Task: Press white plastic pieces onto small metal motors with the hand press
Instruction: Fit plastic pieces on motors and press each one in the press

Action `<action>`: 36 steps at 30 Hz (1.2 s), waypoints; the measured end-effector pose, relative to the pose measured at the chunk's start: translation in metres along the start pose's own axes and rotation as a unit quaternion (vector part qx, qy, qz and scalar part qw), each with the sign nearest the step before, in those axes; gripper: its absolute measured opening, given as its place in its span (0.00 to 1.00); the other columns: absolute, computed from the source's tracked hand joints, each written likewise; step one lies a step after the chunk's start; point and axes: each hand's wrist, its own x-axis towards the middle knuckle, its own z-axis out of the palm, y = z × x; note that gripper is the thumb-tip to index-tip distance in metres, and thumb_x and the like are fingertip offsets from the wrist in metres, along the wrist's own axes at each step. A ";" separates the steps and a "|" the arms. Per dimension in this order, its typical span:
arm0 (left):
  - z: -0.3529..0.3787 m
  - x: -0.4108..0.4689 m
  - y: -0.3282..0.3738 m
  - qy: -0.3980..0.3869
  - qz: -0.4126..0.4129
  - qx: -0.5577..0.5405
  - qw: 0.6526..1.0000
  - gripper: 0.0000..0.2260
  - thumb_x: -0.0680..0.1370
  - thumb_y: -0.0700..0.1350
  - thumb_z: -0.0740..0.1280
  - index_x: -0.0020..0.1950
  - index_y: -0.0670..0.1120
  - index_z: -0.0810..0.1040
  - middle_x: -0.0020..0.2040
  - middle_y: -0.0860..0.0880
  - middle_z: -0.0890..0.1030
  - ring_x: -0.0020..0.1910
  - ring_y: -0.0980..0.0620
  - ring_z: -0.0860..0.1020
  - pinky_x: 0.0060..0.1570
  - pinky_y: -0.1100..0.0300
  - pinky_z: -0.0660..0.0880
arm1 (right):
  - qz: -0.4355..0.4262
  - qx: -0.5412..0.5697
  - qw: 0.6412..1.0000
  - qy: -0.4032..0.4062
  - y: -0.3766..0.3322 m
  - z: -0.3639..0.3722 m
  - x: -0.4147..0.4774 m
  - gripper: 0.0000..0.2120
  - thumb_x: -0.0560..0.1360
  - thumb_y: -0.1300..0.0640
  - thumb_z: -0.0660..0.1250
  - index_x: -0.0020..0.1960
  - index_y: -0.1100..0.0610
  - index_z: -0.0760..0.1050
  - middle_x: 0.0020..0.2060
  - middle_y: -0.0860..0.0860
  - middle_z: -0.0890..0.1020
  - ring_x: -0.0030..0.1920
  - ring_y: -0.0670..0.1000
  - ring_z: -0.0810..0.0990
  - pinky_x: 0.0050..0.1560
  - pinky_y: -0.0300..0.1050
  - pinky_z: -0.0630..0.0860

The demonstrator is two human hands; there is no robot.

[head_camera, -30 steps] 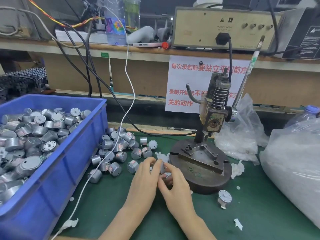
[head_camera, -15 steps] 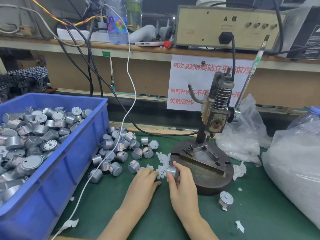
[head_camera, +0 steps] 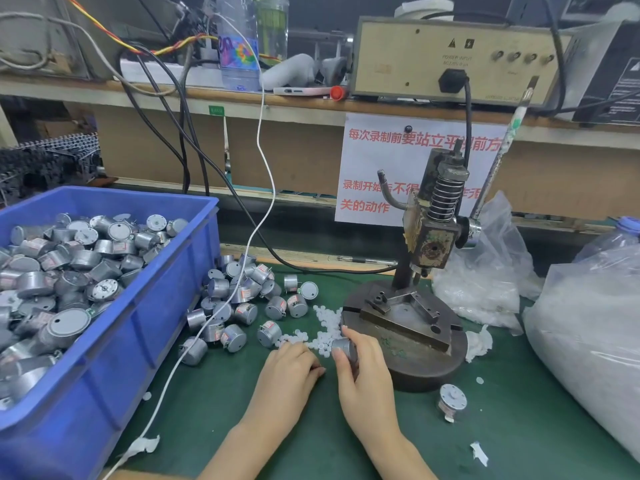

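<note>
My right hand [head_camera: 365, 372] grips a small silver motor [head_camera: 344, 347] between thumb and fingers, just left of the hand press's round base [head_camera: 426, 368]. My left hand [head_camera: 289, 370] lies palm down on the green mat with its fingertips at the scatter of small white plastic pieces [head_camera: 323, 323]; whether it pinches one is hidden. The hand press [head_camera: 434, 233] stands upright with its spring head raised and its fixture plate [head_camera: 403, 315] bare. Loose motors [head_camera: 242, 299] lie in a heap left of the white pieces.
A blue bin [head_camera: 145, 306] full of motors fills the left. One motor [head_camera: 452, 401] stands alone in front of the press. Plastic bags of white parts [head_camera: 588, 334] sit at the right. A white cable [head_camera: 221, 317] runs across the motor heap.
My hands have drawn apart. The right hand lifted the motor slightly toward the press base, and the left hand slid left onto the white pieces.
</note>
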 end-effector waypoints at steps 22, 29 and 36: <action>0.002 0.010 -0.012 0.013 -0.058 -0.177 0.982 0.03 0.74 0.43 0.69 0.46 0.46 0.82 0.38 0.58 0.72 0.44 0.55 0.69 0.47 0.67 0.65 | 0.046 0.006 0.991 -0.128 0.009 0.009 0.006 0.21 0.82 0.53 0.50 0.74 0.47 0.56 0.50 0.38 0.66 0.39 0.37 0.70 0.49 0.34 0.70; -0.001 0.005 -0.015 -0.017 -0.027 -0.144 0.989 0.04 0.74 0.44 0.69 0.45 0.44 0.81 0.39 0.60 0.69 0.47 0.56 0.68 0.51 0.66 0.65 | 0.044 -0.008 0.987 -0.152 0.008 0.009 0.006 0.20 0.82 0.53 0.50 0.73 0.49 0.58 0.50 0.38 0.65 0.43 0.40 0.71 0.51 0.38 0.71; -0.005 -0.006 -0.019 -0.003 -0.078 -0.209 0.975 0.14 0.71 0.41 0.72 0.55 0.47 0.78 0.46 0.58 0.72 0.48 0.60 0.71 0.51 0.76 0.63 | 0.019 -0.111 0.978 -0.178 0.009 0.018 0.011 0.21 0.82 0.50 0.48 0.75 0.49 0.57 0.64 0.47 0.67 0.59 0.50 0.73 0.54 0.44 0.68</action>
